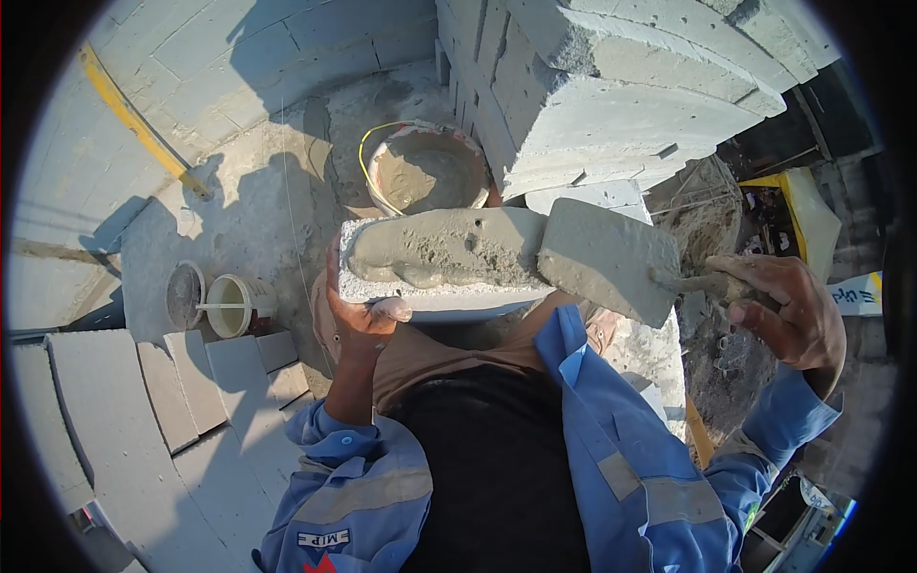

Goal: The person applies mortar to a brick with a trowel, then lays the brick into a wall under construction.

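My left hand (361, 320) grips the left end of a pale concrete block (449, 302), thumb along its near side. Wet grey mortar (449, 246) lies in a thick layer over the block's upper face, with a few small holes in it. In my right hand (791, 310) is the handle of a trowel (611, 256), fingers wrapped round it. Mortar coats the trowel's broad blade, whose left edge meets the right end of the mortar layer. The block is held up in front of my body, above my legs.
Beyond the block stands a mortar bucket (427, 172) with a yellow handle. Stacked blocks (630, 105) rise at the back right. A white bucket (234, 304) stands at left, near more blocks (124, 401). A yellow bar (129, 115) leans on the wall.
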Demonstrator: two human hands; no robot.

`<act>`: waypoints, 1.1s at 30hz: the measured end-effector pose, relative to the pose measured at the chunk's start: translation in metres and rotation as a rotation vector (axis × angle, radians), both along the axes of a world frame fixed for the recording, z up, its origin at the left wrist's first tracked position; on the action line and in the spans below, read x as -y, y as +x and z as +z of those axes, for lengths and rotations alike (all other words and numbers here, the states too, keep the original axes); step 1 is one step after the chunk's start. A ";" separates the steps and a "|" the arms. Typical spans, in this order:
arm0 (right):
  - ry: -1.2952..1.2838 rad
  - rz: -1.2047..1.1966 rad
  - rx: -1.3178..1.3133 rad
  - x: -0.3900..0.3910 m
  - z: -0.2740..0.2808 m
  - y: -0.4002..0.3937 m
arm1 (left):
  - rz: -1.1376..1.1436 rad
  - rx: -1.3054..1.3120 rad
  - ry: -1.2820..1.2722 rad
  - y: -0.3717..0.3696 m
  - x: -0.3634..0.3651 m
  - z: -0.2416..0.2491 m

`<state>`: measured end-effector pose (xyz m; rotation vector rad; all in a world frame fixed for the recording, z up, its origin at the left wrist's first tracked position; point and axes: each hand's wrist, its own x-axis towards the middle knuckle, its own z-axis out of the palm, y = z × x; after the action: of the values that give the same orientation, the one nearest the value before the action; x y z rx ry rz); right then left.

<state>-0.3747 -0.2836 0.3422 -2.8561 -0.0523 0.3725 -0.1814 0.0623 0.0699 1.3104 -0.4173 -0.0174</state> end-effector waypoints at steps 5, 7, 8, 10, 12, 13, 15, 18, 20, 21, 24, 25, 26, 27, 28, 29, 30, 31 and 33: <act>0.158 -0.055 0.119 0.004 -0.012 0.009 | -0.003 0.017 0.061 -0.001 -0.002 0.006; 0.198 -0.055 0.122 -0.004 -0.020 0.016 | 0.011 0.019 0.102 -0.002 -0.004 0.005; 0.168 -0.013 0.162 -0.008 -0.027 0.019 | 0.016 0.021 0.116 -0.002 -0.004 0.004; 0.102 0.065 0.245 -0.015 -0.042 0.025 | 0.011 0.051 0.113 -0.001 -0.004 0.005; 0.256 0.005 0.168 -0.026 -0.048 0.028 | 0.010 0.065 0.069 0.000 0.000 0.005; 0.194 -0.007 0.085 -0.036 -0.038 0.031 | 0.011 0.067 0.043 0.002 0.002 0.005; 0.212 0.015 0.090 -0.039 -0.046 0.031 | 0.006 0.080 0.005 0.006 0.005 0.003; 0.192 0.040 0.099 -0.040 -0.049 0.025 | 0.009 0.069 -0.021 0.009 0.009 0.000; 0.235 0.000 -0.051 -0.042 -0.039 0.019 | 0.020 0.048 -0.034 0.012 0.011 0.001; 0.240 0.000 -0.026 -0.044 -0.036 0.014 | 0.014 0.056 -0.044 0.014 0.013 0.001; 0.254 0.027 -0.059 -0.029 -0.033 -0.001 | 0.008 0.063 -0.026 0.020 0.013 0.001; 0.250 0.025 -0.059 -0.023 -0.031 -0.007 | 0.008 0.065 0.009 0.021 0.013 0.000; 0.211 -0.002 -0.095 -0.016 -0.030 -0.013 | 0.007 0.066 0.006 0.022 0.013 0.001; 0.173 -0.029 -0.131 -0.010 -0.029 -0.018 | -0.009 0.070 0.009 0.023 0.013 0.002; 0.136 -0.054 -0.168 -0.005 -0.029 -0.023 | -0.023 0.073 0.013 0.023 0.012 0.002; 0.135 -0.049 -0.168 0.001 -0.033 -0.029 | -0.018 0.073 0.013 0.022 0.011 0.002; 0.098 -0.149 -0.115 0.006 -0.043 -0.035 | -0.025 0.062 0.004 0.020 0.011 0.002; 0.061 -0.250 -0.060 0.010 -0.054 -0.037 | -0.028 0.059 -0.001 0.018 0.010 0.001; 0.089 -0.321 -0.112 0.012 -0.081 -0.024 | -0.040 0.070 -0.004 0.014 0.006 -0.001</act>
<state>-0.3988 -0.2958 0.2616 -2.6879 0.3951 0.4470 -0.1673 0.0560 0.0686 1.3012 -0.5027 -0.0038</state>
